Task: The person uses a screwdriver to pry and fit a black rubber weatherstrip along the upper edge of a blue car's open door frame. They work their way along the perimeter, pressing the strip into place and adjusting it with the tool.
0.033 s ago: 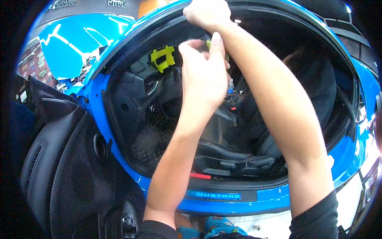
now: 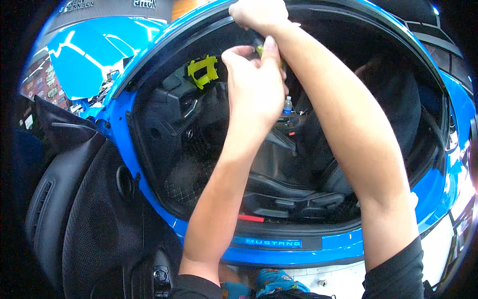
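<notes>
My left hand [image 2: 255, 82] is raised in the doorway of a blue car. Its thumb and fingers pinch a small yellow-green and dark object [image 2: 260, 50], mostly hidden by the hand, whose kind I cannot make out. Just above it, my right hand [image 2: 260, 14] is closed like a fist against the upper edge of the door frame [image 2: 328, 9]. Whatever its fingers grip, if anything, is hidden. The right forearm crosses in front of the opening.
Yellow-green tape [image 2: 203, 71] frames a dark part of the dashboard. The open door [image 2: 99, 214] stands to my left. Inside are a black seat [image 2: 289, 182], a small bottle [image 2: 288, 105] and a red strip [image 2: 251, 218] beside the blue sill [image 2: 343, 244].
My left hand has shifted slightly upward with the small object in its fingers. The right hand stays at the door frame, and more of the bottle shows.
</notes>
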A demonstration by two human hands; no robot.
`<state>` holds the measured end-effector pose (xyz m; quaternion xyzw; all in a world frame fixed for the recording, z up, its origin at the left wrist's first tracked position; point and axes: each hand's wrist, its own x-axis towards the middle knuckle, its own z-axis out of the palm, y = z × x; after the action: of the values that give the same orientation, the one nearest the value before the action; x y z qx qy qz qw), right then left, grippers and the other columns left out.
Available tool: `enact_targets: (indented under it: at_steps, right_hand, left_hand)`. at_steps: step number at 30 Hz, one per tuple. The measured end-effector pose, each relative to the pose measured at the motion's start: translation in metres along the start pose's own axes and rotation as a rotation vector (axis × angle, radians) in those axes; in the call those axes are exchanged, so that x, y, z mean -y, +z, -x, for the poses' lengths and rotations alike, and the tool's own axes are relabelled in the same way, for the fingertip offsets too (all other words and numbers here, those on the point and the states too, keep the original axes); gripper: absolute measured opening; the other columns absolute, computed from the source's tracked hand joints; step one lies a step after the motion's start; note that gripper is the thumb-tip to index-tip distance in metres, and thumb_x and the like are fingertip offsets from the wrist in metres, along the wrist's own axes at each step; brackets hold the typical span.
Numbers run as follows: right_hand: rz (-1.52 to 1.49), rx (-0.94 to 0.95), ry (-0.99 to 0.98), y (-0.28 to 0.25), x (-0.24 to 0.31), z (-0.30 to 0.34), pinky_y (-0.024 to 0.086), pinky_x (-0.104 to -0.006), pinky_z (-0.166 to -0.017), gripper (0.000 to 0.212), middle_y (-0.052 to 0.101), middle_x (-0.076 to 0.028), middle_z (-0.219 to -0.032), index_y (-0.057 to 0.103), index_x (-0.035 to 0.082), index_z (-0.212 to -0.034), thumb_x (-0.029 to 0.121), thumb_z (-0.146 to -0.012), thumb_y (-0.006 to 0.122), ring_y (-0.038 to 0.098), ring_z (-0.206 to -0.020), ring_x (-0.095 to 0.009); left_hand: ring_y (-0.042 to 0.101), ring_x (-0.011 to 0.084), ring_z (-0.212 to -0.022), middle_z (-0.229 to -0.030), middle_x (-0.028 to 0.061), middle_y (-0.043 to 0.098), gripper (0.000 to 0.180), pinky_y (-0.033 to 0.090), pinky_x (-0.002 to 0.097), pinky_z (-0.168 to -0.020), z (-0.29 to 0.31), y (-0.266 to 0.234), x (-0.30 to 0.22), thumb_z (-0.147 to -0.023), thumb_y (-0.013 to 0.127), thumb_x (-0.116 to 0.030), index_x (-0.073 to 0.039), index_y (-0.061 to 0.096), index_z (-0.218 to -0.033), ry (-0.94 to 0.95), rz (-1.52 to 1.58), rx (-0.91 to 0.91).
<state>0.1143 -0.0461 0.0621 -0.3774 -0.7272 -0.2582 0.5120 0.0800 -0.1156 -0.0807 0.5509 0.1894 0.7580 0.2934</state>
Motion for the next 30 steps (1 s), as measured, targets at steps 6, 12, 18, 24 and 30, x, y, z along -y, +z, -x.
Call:
enact_targets:
  at_steps: [6,12,18,24,30]
  right_hand:
    - [-1.000,0.252,0.494,0.001,-0.042,0.024,0.055,-0.0366,-0.061,0.032,0.067,-0.011,-0.079,0.063,-0.003,-0.106,0.027,-0.097,0.061,0.064,-0.064,-0.020]
    - [-1.183,0.225,0.571,-0.042,-0.009,0.157,0.055,-0.0338,-0.065,0.056,0.070,-0.010,-0.096,0.061,0.004,-0.119,0.056,-0.103,0.045,0.066,-0.081,-0.019]
    - [-0.424,-0.102,0.276,-0.020,-0.014,0.165,0.049,-0.0264,-0.056,0.067,0.066,-0.008,-0.075,0.068,-0.001,-0.087,0.056,-0.105,0.039,0.059,-0.058,-0.014]
    - [-1.438,0.433,0.663,-0.027,-0.025,0.158,0.049,-0.0308,-0.054,0.062,0.065,-0.006,-0.068,0.070,0.002,-0.090,0.051,-0.107,0.036,0.055,-0.053,-0.012]
    - [-1.383,0.121,0.762,-0.033,0.001,0.157,0.041,-0.0250,-0.050,0.049,0.064,-0.001,-0.067,0.071,0.002,-0.086,0.049,-0.096,0.064,0.051,-0.049,-0.008]
  left_hand:
    - [0.055,0.0139,-0.071,-0.090,0.0146,0.062,0.035,0.043,0.0232,-0.056,-0.015,-0.014,-0.003,-0.107,0.051,-0.029,0.005,0.057,-0.112,-0.082,0.596,0.198]
    - [0.046,0.0092,-0.070,-0.096,0.0106,0.059,0.037,0.040,0.0202,-0.057,-0.025,-0.035,0.015,-0.108,0.043,-0.022,0.011,0.053,-0.120,-0.265,0.973,0.421]
    - [0.036,0.0008,-0.055,-0.102,0.0057,0.064,0.047,0.030,0.0140,-0.047,-0.046,-0.053,0.023,-0.107,0.045,-0.022,0.012,0.047,-0.138,-0.292,0.683,0.639]
    - [0.057,0.0075,-0.075,-0.105,0.0053,0.069,0.039,0.047,0.0218,-0.068,-0.076,-0.075,0.033,-0.105,0.050,-0.024,0.001,0.057,-0.135,-0.229,0.460,0.806]
    - [0.063,0.0162,-0.087,-0.112,0.0075,0.071,0.047,0.051,0.0318,-0.080,-0.075,-0.071,-0.006,-0.103,0.052,-0.042,-0.003,0.064,-0.126,-0.389,0.255,0.689]
